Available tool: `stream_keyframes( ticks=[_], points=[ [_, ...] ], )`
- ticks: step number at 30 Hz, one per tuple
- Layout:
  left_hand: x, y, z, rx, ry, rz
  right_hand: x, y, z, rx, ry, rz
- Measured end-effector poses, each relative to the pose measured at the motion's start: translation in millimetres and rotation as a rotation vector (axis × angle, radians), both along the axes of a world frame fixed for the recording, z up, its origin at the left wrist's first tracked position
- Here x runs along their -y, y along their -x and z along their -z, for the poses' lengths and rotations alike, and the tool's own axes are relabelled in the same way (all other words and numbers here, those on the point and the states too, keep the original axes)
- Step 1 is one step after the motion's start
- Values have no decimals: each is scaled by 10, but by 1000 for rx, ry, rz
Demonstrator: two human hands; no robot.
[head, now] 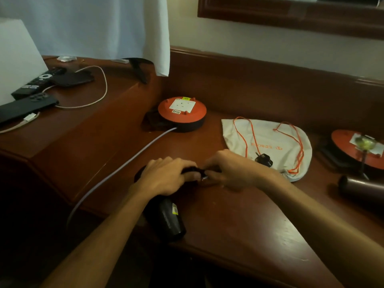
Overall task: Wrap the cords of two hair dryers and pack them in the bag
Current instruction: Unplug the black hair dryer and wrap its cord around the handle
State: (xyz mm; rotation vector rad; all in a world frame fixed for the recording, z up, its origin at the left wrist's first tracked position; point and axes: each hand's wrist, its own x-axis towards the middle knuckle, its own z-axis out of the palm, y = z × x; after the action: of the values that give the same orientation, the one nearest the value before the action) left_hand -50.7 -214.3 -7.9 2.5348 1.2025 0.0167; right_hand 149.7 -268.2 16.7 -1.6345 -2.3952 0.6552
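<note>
A black hair dryer (pixel 168 220) lies on the wooden desk (pixel 239 221), its barrel pointing toward me. My left hand (pixel 166 175) is closed over its handle end. My right hand (pixel 228 170) pinches the black cord right beside the left hand. The cord's black plug (pixel 264 159) rests on a white drawstring bag (pixel 270 142) with orange strings, lying flat to the right of my hands. A second dark dryer (pixel 361 189) lies at the right edge, partly cut off.
An orange extension reel (pixel 182 113) with a grey cable (pixel 124 165) sits behind my hands. Another orange reel (pixel 357 148) stands far right. On the raised left shelf are a phone (pixel 25 109), a remote (pixel 39 83) and a white charging cable (pixel 101 88).
</note>
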Motion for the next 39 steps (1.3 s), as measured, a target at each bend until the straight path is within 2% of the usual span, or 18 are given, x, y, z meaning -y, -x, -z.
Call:
stream_keyframes(
  ticks=[5, 7, 11, 15, 18, 23, 27, 28, 30, 32, 35, 39],
  points=[
    [-106, 97, -42, 228, 128, -122, 124, 8, 131, -94, -414, 32],
    [-101, 93, -48, 279, 163, -140, 179, 62, 230, -106, -471, 1],
    [-91, 79, -34, 357, 158, -148, 249, 95, 359, -277, -481, 57],
    [-54, 106, -31, 589, 362, -73, 294, 130, 386, -500, -493, 233],
    [-20, 139, -48, 669, 411, -63, 333, 111, 375, -500, -454, 224],
    [9, 245, -37, 857, 517, -80, 343, -202, 515, -384, -212, 211],
    [90, 234, 14, 692, 478, 13, 246, -358, 376, -535, 149, 263],
    [112, 220, 20, 641, 465, 30, 164, -405, 323, -500, 199, 204],
    [160, 188, 4, 553, 419, 53, -51, -447, 260, -259, 195, 98],
    [194, 131, -23, 443, 313, 44, -241, -447, 188, -80, 204, 122],
    [214, 14, -65, 303, 197, 9, -390, -400, 3, -19, 238, 130],
    [227, -169, -72, 127, 106, 10, -402, -309, -188, 81, 179, 86]
  ],
)
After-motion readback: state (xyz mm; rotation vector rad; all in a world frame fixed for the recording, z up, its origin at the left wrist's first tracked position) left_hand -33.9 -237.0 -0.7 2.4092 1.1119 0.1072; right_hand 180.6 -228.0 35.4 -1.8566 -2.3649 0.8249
